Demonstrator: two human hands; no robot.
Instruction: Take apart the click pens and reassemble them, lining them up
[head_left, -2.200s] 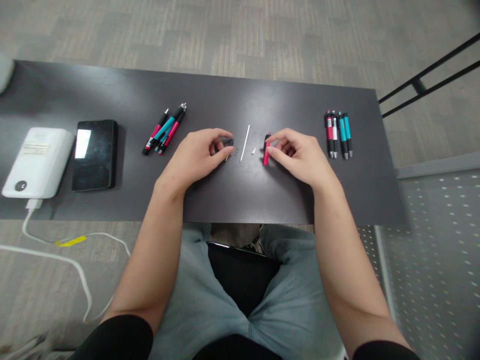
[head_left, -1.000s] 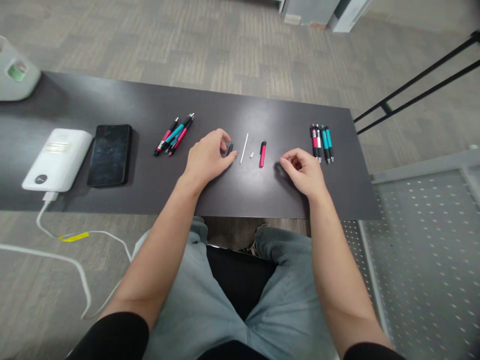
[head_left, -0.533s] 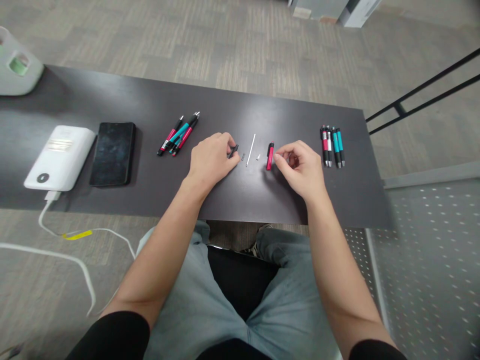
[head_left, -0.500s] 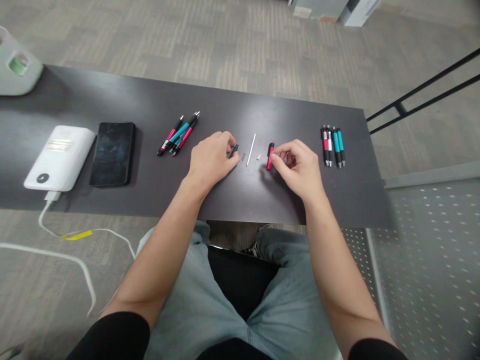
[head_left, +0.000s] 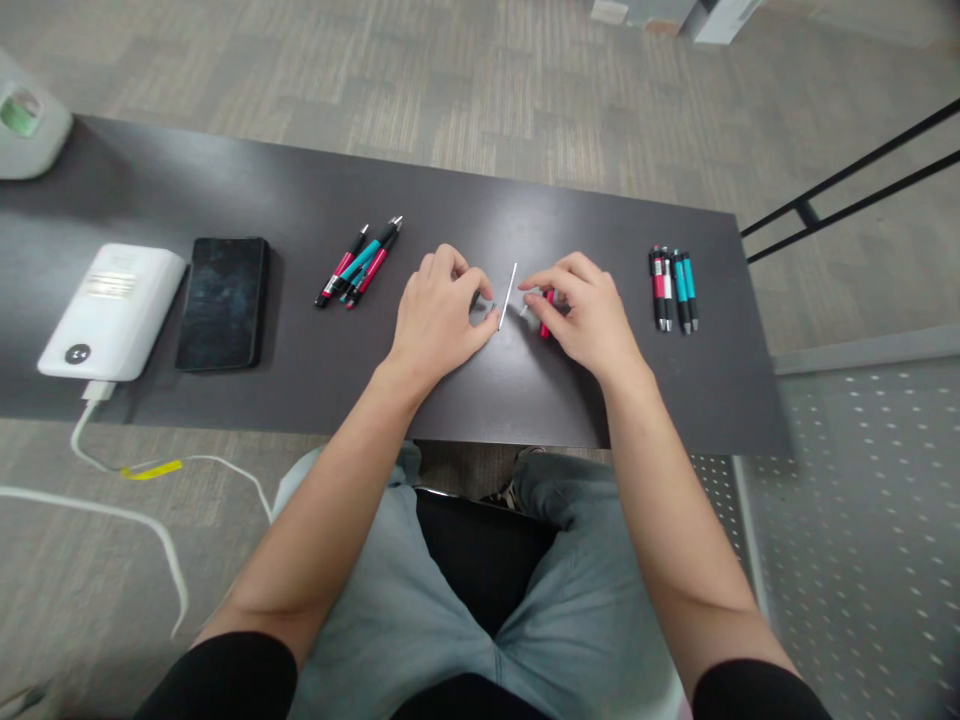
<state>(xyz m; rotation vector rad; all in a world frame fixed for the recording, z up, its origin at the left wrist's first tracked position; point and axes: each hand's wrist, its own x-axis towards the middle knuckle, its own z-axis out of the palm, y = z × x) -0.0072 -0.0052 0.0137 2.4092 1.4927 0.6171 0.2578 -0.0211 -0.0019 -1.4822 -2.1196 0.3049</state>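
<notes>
My left hand is over the dark table, its thumb and forefinger apart around a small spring that is partly hidden. A thin silver pen refill lies just right of those fingertips. My right hand hovers beside a small pale cone-shaped pen tip, thumb and forefinger slightly apart. Under the right fingers lies a red pen barrel, partly covered by them. The black pen piece seen earlier by my left hand is hidden now.
Several pens lie in a loose pile on the left. Several more pens are lined up on the right. A black phone-like device and a white power bank with a cable sit farther left on the table.
My left hand has moved right from the black pen piece to the spring. My right hand has let go of the red barrel and shifted left to the pen tip.
</notes>
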